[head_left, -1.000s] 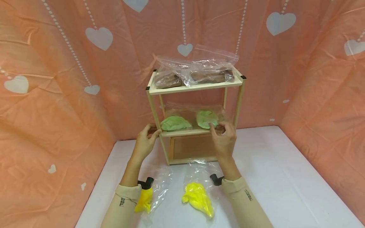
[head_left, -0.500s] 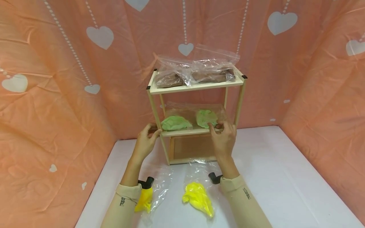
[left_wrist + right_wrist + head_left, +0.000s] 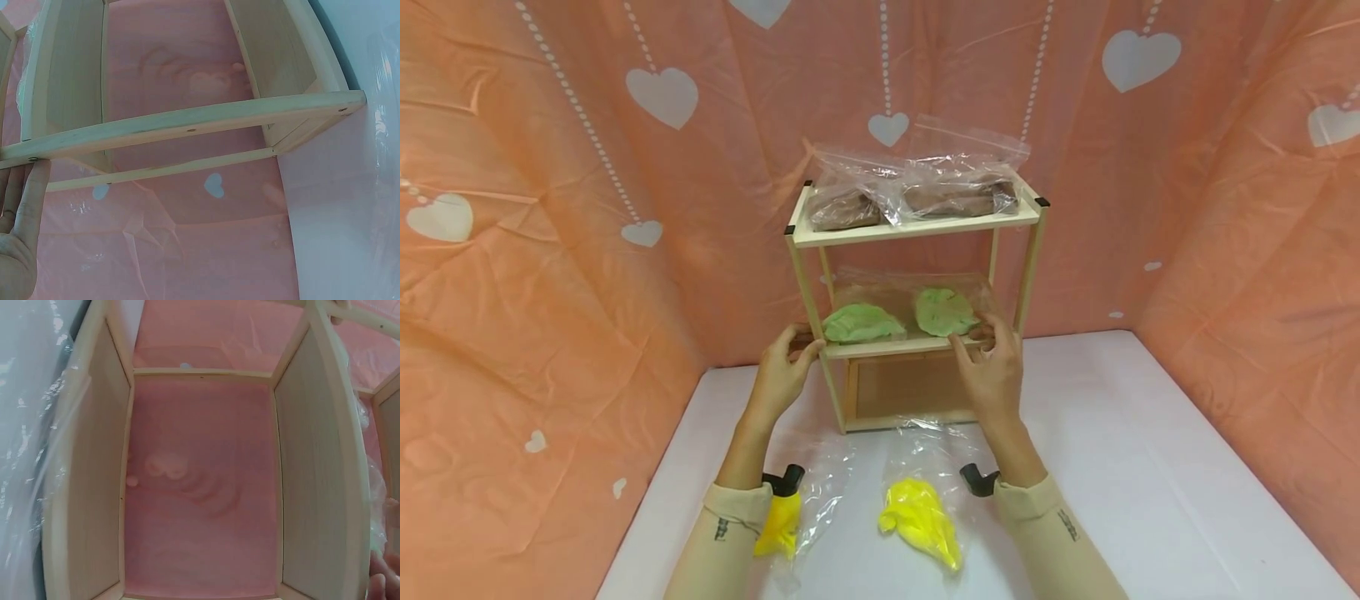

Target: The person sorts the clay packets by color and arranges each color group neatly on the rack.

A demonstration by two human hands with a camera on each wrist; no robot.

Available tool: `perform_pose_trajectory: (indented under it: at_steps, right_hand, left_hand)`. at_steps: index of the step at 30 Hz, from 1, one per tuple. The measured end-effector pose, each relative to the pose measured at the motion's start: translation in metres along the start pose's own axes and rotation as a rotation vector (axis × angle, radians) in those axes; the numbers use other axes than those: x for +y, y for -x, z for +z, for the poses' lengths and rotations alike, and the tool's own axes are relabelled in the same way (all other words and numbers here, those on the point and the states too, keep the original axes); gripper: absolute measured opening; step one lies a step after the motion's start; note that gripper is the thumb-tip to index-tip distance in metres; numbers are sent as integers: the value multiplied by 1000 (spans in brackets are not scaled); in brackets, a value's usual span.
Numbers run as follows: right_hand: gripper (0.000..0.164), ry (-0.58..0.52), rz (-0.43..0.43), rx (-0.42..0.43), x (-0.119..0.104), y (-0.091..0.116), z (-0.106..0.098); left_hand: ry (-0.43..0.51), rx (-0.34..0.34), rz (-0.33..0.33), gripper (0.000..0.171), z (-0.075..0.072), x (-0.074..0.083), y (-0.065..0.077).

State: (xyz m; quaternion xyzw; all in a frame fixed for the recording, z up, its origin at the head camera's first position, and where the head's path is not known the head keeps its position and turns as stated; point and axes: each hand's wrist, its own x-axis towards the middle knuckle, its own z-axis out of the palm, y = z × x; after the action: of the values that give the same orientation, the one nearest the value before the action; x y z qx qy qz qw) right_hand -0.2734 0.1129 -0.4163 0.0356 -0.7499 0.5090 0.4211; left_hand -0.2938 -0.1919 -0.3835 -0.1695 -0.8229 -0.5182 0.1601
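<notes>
My left hand (image 3: 781, 375) grips the left post of a small wooden shelf rack (image 3: 917, 232), level with the middle board. In the left wrist view, its fingers (image 3: 30, 206) rest against the rack's side frame. On that board lie two clear bags with soft green lumps, the left green lump (image 3: 861, 323) and the right green lump (image 3: 943, 312). My right hand (image 3: 992, 367) is at the board's right front, fingers beside the right bag and thumb by the board's edge; a gap shows between thumb and fingers. The right wrist view catches only fingertips (image 3: 378, 581) at its edge.
Clear zip bags with brown lumps (image 3: 846, 210) lie on the rack's top board. On the white table (image 3: 1120, 450) in front are a bagged yellow lump (image 3: 921, 521) and a yellow piece (image 3: 781, 527) partly behind the left wrist. Peach curtains (image 3: 1240, 208) with hearts surround it.
My right thumb has slid off the right green lump down toward the board's edge, and the right forearm has shifted slightly right. The left hand keeps its grip on the rack.
</notes>
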Motion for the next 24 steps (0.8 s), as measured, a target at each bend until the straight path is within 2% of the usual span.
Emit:
perform_pose_trajectory:
  at_steps: [6, 11, 15, 24]
  right_hand:
    - [42, -31, -190, 3, 1, 15, -10]
    - [38, 2, -312, -91, -2, 32, -18]
    - [38, -1, -301, -223, -5, 52, -24]
    - [46, 43, -181, -459, -12, 98, -39]
  left_hand:
    - [-7, 4, -4, 27, 0, -1, 0]
    - [-10, 9, -6, 28, 0, 0, -1]
    - [-15, 7, -2, 28, 0, 0, -1]
    - [-2, 6, 3, 27, 0, 0, -1]
